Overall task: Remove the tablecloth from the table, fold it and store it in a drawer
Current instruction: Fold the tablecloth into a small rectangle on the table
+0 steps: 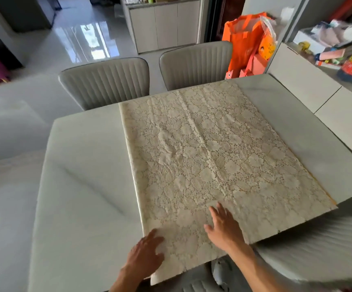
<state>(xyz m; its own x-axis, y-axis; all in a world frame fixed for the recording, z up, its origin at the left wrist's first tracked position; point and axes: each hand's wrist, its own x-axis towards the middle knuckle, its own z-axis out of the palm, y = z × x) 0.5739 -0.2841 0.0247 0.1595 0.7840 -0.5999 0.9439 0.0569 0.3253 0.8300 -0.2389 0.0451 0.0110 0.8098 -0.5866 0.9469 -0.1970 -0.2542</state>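
Tablecloth (208, 157): cream lace w/ flower pattern, folded into a long rectangle, lying flat across the white marble table (82, 175), creases running lengthwise; near end hangs slightly over the table's edge; left hand (147, 253) flat on near-left corner, fingers spread; right hand (223, 228) flat on cloth, fingers straight.

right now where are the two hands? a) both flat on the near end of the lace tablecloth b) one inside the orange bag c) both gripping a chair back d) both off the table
a: the left hand and right hand lie with straight fingers on the near end of the tablecloth, which lies on the table.
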